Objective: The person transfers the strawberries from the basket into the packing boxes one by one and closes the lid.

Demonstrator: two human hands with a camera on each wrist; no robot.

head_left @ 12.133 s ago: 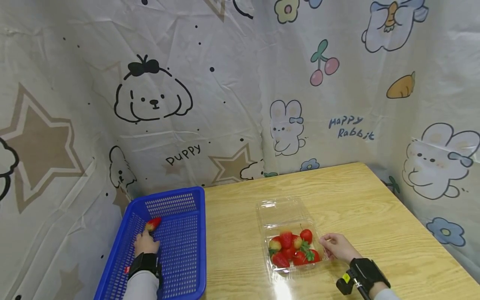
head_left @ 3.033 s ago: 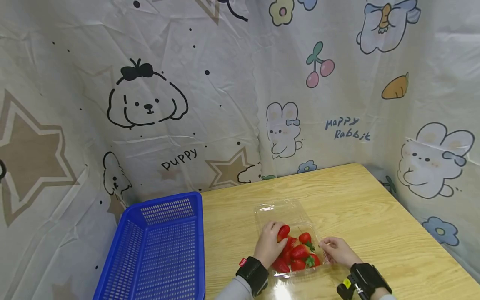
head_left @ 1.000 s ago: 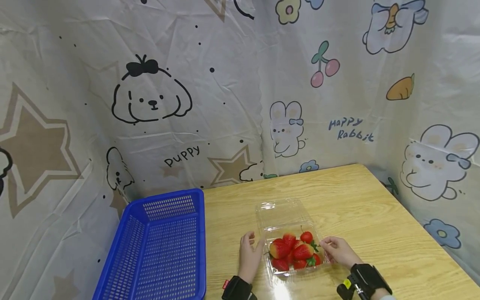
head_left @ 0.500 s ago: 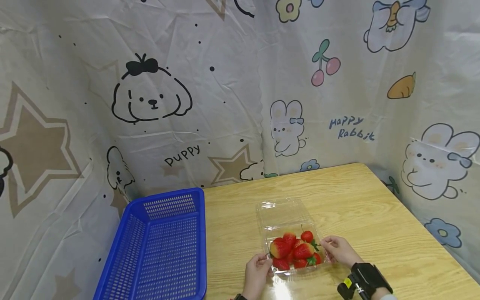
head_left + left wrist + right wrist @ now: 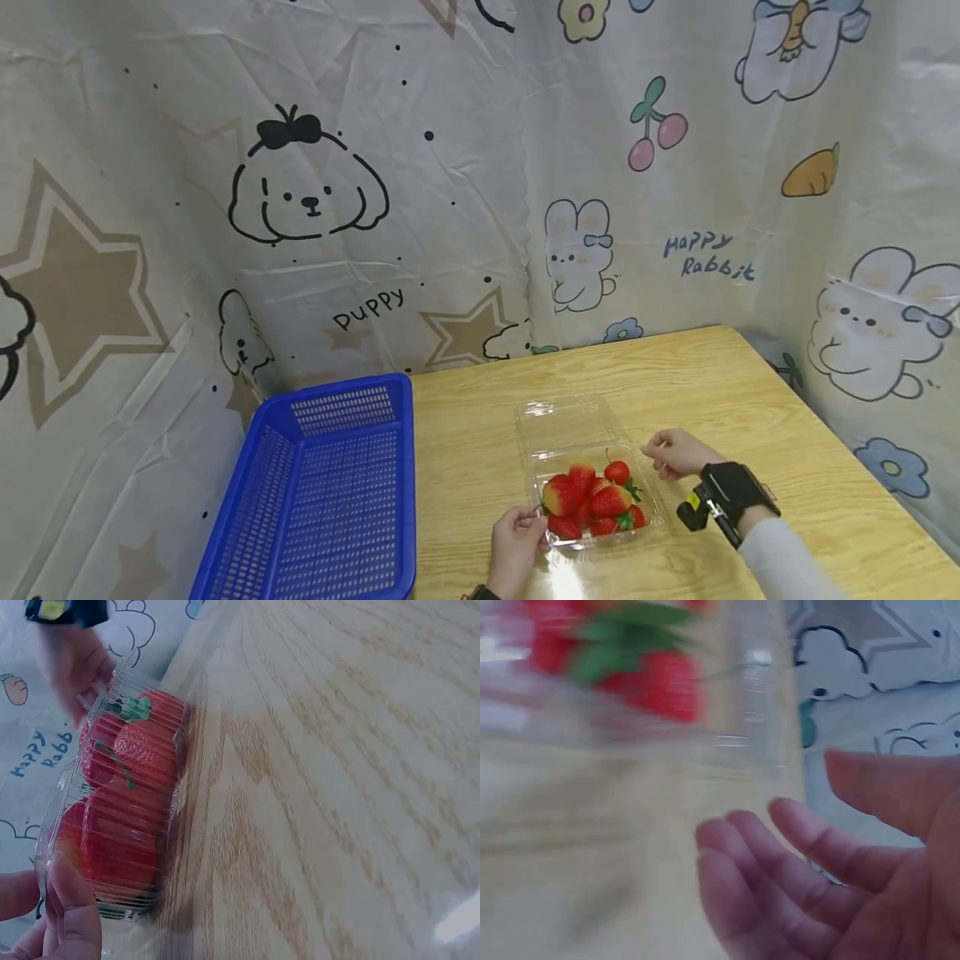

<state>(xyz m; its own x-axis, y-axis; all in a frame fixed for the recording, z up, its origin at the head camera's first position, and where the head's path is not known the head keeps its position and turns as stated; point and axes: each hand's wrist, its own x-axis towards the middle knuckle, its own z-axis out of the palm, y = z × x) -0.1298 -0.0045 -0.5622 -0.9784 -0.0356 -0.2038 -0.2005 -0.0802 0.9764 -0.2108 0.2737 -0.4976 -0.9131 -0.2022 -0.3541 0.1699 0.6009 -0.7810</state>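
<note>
A clear plastic clamshell box (image 5: 652, 510) lies on the table with its lid (image 5: 564, 423) folded back flat, away from the person. Several red strawberries (image 5: 609, 500) with green leaves are heaped inside it. At the near left corner my left hand (image 5: 513, 550) pinches the box's rim; in the left wrist view the thumb (image 5: 71, 881) bends over that rim beside the fruit. My right hand (image 5: 678, 454) hovers off the box's far right corner, apart from it. The right wrist view shows those fingers (image 5: 795, 877) loosely bent with nothing between them.
A blue perforated plastic basket (image 5: 407, 500) stands left of the box. The wood-grain table (image 5: 720, 383) meets a printed cloth backdrop (image 5: 465, 167) at its back and right edges. Both wrists wear black camera straps (image 5: 738, 486).
Earlier my left hand carried a strawberry from the basket to the box, released it, then took the near left rim. My right hand has let go of the right rim and moved away.
</note>
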